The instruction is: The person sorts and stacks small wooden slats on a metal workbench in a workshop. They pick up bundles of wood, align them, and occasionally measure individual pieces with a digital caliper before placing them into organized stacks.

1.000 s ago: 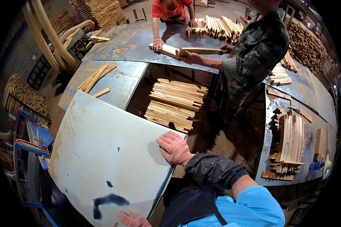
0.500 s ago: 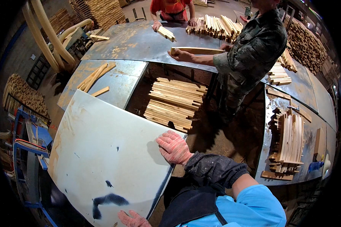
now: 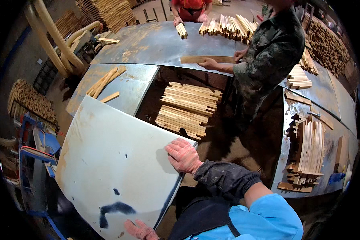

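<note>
Both hands wear pink-and-white knit gloves and rest on a large white board [image 3: 96,160] marked with dark smudges. My right hand [image 3: 183,156] lies flat near its right corner, fingers stretched out, holding nothing. Lower down, by the near edge, my left hand [image 3: 141,230] is partly cut off by the frame; its visible fingers lie spread on the board and grip nothing. Just beyond the right hand, several pale wooden strips [image 3: 188,106] are stacked low in the gap between the tables.
A person in camouflage [image 3: 264,52] holds a wooden board [image 3: 208,59] above the metal table [image 3: 148,46]. Opposite, a person in red [image 3: 191,7] grips short strips [image 3: 181,31]. More strips lie on the right table [image 3: 283,160]. Blue machinery [image 3: 38,156] stands at left.
The person in red has brought the short strips back closer and more upright. The person in camouflage has shifted a hand along the board. My hands stay put while the view shifts slightly.
</note>
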{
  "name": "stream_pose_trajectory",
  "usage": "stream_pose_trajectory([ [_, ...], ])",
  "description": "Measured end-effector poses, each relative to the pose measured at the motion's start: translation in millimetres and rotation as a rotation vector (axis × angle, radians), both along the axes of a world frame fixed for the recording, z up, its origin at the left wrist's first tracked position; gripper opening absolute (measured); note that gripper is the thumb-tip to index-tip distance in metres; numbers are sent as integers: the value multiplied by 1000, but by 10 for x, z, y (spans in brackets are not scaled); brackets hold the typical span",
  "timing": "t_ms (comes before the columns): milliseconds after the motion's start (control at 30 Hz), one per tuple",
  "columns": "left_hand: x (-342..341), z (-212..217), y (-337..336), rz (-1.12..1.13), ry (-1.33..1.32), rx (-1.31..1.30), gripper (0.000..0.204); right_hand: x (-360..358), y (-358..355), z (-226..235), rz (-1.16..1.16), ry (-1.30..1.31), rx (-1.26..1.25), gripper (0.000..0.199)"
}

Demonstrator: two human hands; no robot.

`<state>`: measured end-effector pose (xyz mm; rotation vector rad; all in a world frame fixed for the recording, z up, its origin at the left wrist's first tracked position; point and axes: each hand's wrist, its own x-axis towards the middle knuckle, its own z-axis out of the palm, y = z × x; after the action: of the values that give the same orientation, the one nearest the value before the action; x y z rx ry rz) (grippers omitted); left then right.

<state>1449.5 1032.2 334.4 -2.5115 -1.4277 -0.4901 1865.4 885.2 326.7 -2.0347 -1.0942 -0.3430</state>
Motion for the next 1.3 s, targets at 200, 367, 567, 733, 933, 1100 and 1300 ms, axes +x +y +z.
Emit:
stream_pose_trajectory([
  [200,-268,-379,108,22,-2,142,37,-17,9,-38,67,19,96,37],
  [367,-65,-453,466,156,-395,-422,48,-73,-346,62,161,198,236,43],
  [567,855,-447,411,-76,-908,-746,48,-420,-1375,-154,24,594,192,39],
  [733,2130,-2,5,-428,-659,-840,42,-698,-2319,-1367,-318,1014,-337,56],
  [933,3542,-198,-144,-1100,-310,-680,52,-1506,-3756,-3239,-176,742,-1255,42],
  [1100,4120,-72,-233,-1186,-40,-527,55,-1777,-3542,-3054,-103,770,-1278,38],
  [1300,4532,170,-349,-1200,373,-476,59,-1835,-3297,-2838,-209,755,-959,28],
])
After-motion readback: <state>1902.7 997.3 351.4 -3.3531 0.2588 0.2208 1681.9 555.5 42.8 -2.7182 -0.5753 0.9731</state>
